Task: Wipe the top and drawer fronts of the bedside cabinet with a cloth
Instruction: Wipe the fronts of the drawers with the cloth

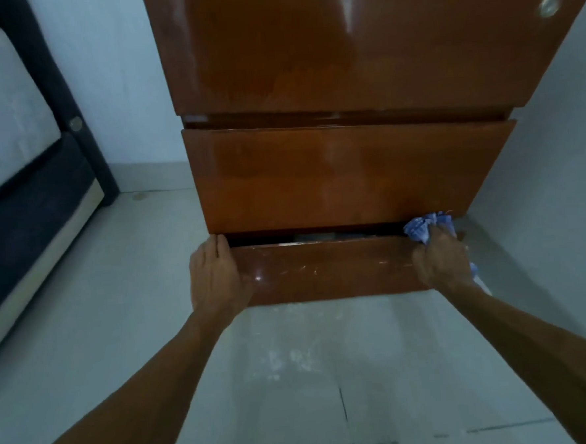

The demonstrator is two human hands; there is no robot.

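Note:
The glossy brown bedside cabinet point(360, 56) fills the upper middle of the head view, its top seen from above. Below it are the upper drawer front point(343, 170) and the lower drawer front point(325, 271), which stands slightly out, leaving a dark gap along its top edge. My left hand point(216, 278) grips the left end of the lower drawer front. At the drawer's right end my right hand point(441, 260) is closed on a crumpled blue and white cloth point(425, 227), pressing it against the top right corner.
A dark bed frame point(61, 98) with a pale mattress point(0, 112) stands at the left. Pale floor tiles point(294, 376) lie in front of the cabinet. A light wall point(104, 79) runs behind, and another wall point(561, 136) is close on the cabinet's right.

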